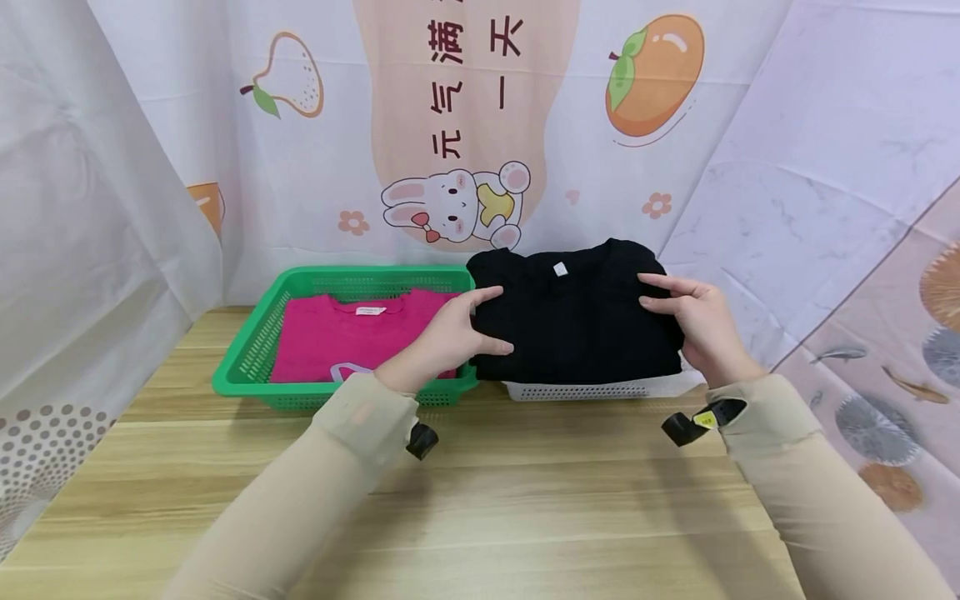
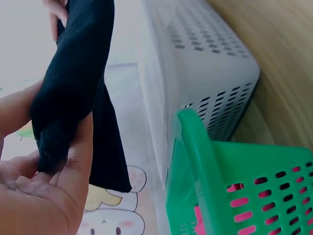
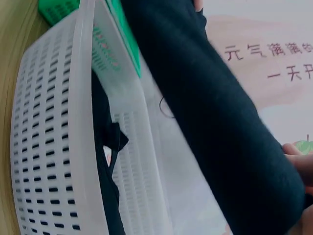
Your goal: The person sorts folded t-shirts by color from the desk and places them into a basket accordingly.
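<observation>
A folded black T-shirt with a small white neck tag hangs between my two hands above the white basket. My left hand grips its left edge, thumb on one side and fingers on the other. At its right edge, my right hand holds the cloth, partly hidden behind it in the right wrist view. That same view shows a gap between the shirt and the basket's rim. More black cloth lies inside the white basket.
A green basket stands left of the white one, touching or very close, with a folded pink T-shirt in it. Both are on a wooden table. Behind hangs a printed curtain.
</observation>
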